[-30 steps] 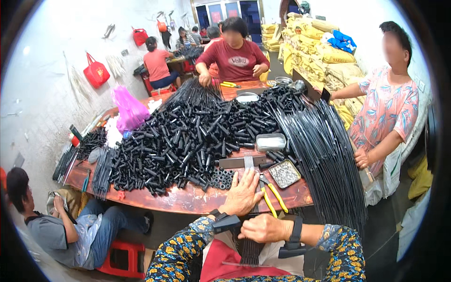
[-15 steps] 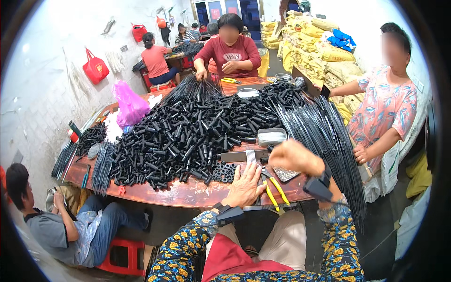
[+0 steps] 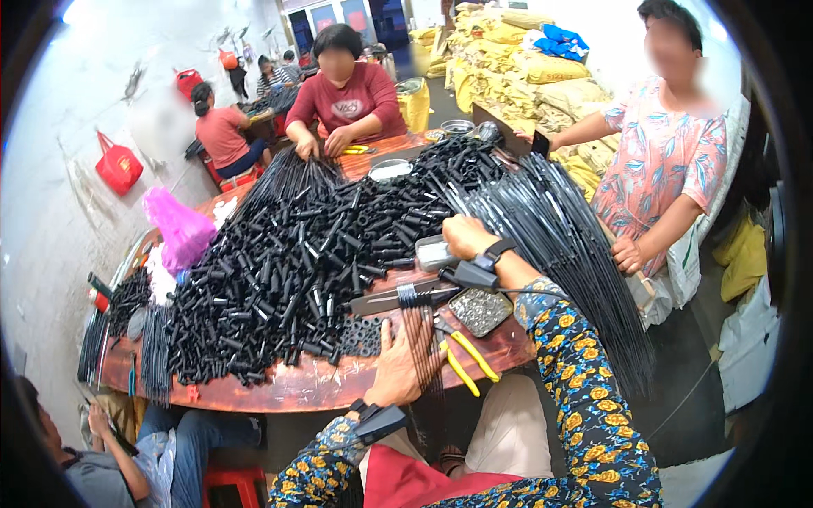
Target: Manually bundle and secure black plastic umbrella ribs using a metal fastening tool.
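My left hand (image 3: 400, 369) is at the near table edge, closed around a row of thin dark rods (image 3: 415, 317) that run across its fingers. My right hand (image 3: 467, 238) reaches forward with curled fingers at the rim of a metal tray of pale thin pieces (image 3: 434, 256); what its fingertips pinch, if anything, is hidden. Between my arms lie yellow-handled pliers (image 3: 465, 356), close to my left fingers. Beyond the rods is a flat metal bar (image 3: 373, 303). Right of them sits a tray of small metal pieces (image 3: 480, 311). Short black tubes (image 3: 360, 336) stand upright by my left fingers.
A big heap of black tubular parts (image 3: 271, 271) covers the table (image 3: 262, 394). Long black rods (image 3: 559, 262) fan over its right side. A pink bag (image 3: 176, 233) stands at left. One person (image 3: 347, 102) works opposite, another (image 3: 660, 161) at right; a third sits at lower left.
The view has swung right. My right hand has gone from above the pliers to the tray of pale pieces. The rods at my left hand are more spread. The person opposite has brought both hands together.
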### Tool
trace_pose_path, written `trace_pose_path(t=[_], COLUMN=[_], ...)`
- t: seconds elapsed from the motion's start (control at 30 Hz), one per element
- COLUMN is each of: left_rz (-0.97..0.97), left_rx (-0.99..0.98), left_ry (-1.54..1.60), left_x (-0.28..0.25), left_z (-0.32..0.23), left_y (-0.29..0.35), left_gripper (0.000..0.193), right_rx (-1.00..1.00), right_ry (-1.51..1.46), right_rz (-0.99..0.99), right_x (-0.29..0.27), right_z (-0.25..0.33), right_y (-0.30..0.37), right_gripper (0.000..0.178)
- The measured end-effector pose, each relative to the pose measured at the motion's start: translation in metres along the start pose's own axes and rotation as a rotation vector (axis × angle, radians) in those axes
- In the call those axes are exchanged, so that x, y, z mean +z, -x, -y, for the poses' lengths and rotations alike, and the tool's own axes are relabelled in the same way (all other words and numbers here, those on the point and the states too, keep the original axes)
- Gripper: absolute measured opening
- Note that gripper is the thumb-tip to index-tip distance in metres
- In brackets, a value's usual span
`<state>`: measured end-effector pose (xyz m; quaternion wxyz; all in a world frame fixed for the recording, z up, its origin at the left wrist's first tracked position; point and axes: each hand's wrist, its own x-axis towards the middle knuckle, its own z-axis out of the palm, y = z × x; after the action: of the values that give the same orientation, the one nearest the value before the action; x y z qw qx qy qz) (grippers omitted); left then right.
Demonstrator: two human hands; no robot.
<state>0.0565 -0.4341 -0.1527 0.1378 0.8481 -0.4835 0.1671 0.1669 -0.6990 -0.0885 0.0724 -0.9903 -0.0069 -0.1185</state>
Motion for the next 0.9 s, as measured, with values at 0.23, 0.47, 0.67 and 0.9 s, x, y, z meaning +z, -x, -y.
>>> trace_pose_path(t=[0.23,0.47,0.67,0.9], left_rz=[0.09,0.068,0.073,0.045], left_rx=[-0.1,-0.1,-0.071,-0.094], left_ry=[0.077,0.062,0.026,-0.036], left_x=[-0.005,-0.008,-0.003,-0.001], left_z=[-0.003,-0.011,-0.009,0.005], left_y=[-0.004,-0.002,-0.006,-0.006], left_gripper=[0.066,0.067,0.064,0.066], right_rx=[-0.091,-0.087,-0.023,-0.314], right_ry=[0.05,-0.012,-0.093,-0.244], right_rz=[0.035,-0.017,-0.332,-0.113], right_x=[0.002,0.003,0.016,-0.018], right_z=[0.001,-0.005,-0.017,0.02], right_y=[-0.01,-0.003,0.0,0.018], right_gripper=[0.016,0.014,0.015,0.013])
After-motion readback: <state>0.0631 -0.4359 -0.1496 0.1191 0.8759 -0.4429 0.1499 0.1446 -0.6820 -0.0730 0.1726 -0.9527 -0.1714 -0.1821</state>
